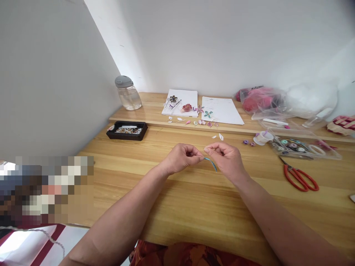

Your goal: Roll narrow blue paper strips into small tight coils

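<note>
Over the middle of the wooden table, my left hand (pixel 186 158) pinches one end of a thin blue strand (pixel 212 163), which curves down to the right. My right hand (pixel 226 157) is close beside it, thumb and forefinger pressed together near the left fingertips. What the right fingers hold, if anything, is too small to make out. Behind the hands lie small white petal-shaped pieces (pixel 221 136). Farther back, a green wire flower (pixel 208 114), a pink flower (pixel 200 109) and a red rose-like flower (pixel 187 107) lie on or beside paper sheets.
Red-handled scissors (pixel 301 179) lie at the right. A black tray (pixel 127 131) of beads and a water bottle (pixel 128 93) stand at the left. A white spool (pixel 263 138), a clear box (pixel 302 146) of small parts and a plastic bag (pixel 263 99) occupy the back right.
</note>
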Action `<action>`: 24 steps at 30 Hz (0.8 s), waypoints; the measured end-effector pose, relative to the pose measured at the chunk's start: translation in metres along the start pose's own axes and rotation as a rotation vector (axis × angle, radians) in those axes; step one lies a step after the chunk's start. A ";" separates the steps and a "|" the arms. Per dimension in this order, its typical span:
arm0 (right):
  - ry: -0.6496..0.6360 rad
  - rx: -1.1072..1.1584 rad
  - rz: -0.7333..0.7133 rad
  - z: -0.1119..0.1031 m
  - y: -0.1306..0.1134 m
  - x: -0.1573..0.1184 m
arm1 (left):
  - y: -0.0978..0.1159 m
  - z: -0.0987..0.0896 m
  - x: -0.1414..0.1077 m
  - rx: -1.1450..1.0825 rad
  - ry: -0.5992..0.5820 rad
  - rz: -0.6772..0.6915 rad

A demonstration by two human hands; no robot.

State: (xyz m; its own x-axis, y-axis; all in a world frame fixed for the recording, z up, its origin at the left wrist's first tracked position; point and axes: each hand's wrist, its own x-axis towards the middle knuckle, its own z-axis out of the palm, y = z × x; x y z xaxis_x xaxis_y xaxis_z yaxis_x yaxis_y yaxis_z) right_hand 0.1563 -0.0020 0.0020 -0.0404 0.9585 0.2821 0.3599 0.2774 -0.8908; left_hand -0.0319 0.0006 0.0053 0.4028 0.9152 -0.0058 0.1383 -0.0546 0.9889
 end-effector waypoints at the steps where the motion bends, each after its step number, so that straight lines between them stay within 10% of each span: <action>1: -0.010 0.029 0.026 0.000 0.001 0.001 | 0.001 0.000 0.000 -0.014 -0.010 -0.003; 12: -0.032 0.112 0.054 0.003 0.004 0.000 | 0.002 0.004 -0.001 -0.045 -0.009 -0.014; 24: -0.236 0.652 0.556 0.014 0.005 -0.007 | 0.009 0.003 0.004 -0.253 0.294 0.038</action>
State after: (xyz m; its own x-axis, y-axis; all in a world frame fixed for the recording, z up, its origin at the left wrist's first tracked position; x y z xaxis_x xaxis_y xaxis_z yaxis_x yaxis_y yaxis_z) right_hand 0.1457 -0.0068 -0.0096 -0.2344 0.9344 -0.2682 -0.2146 -0.3189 -0.9232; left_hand -0.0261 0.0028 0.0139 0.1219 0.9918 0.0385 -0.1139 -0.0246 0.9932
